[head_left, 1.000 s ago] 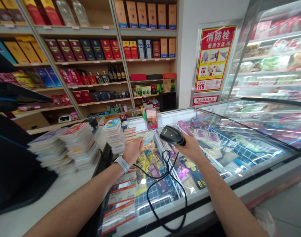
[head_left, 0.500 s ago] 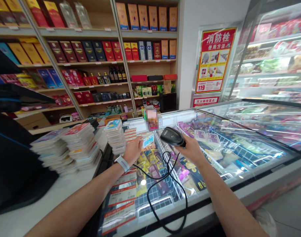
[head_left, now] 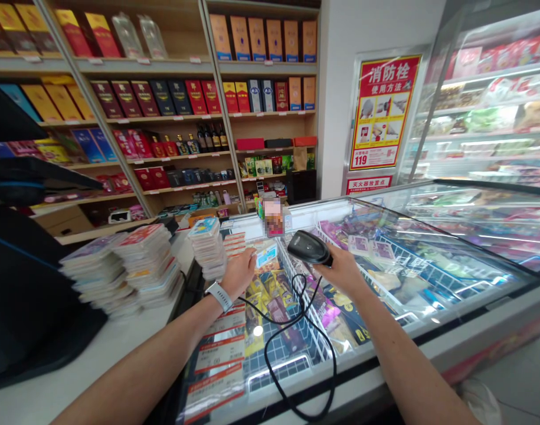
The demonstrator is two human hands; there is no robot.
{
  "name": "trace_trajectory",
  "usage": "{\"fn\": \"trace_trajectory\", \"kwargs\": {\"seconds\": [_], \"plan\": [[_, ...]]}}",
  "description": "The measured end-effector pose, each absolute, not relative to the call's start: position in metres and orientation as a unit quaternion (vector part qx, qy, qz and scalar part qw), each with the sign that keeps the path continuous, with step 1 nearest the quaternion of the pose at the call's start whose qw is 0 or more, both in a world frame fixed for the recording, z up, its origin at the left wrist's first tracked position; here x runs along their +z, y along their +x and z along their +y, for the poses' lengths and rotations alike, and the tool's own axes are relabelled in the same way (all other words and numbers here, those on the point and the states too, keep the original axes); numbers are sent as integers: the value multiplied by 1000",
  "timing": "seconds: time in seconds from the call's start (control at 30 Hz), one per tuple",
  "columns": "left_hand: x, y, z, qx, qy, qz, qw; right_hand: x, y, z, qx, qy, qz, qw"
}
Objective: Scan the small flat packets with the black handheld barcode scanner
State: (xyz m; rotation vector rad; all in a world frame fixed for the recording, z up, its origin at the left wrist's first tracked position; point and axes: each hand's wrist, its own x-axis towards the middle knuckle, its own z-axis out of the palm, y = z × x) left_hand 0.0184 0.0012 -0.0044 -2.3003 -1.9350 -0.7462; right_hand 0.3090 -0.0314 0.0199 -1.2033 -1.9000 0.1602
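My right hand grips a black handheld barcode scanner, its head pointing left toward the small blue-and-white packet. My left hand pinches that packet at its edge with the fingertips, just short of the scanner. A grey-white smartwatch sits on my left wrist. The scanner's black coiled cable loops down across the glass freezer lid below both hands.
Stacks of packaged cards stand on the white counter to the left, with a taller stack by my left hand. Wooden shelves of boxed liquor fill the back. A chilled display case and red fire-hydrant poster stand right.
The packet in my left hand has turned to face me more. Both hands have stayed nearly in place, and the whole view has drifted slightly.
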Motion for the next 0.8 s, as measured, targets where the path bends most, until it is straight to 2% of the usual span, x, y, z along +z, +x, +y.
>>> {"fn": "trace_trajectory", "kwargs": {"seconds": [0.8], "plan": [[0,19,-1,-244,-745,-621,19,19,309,-31,64,-471,-763,439]]}}
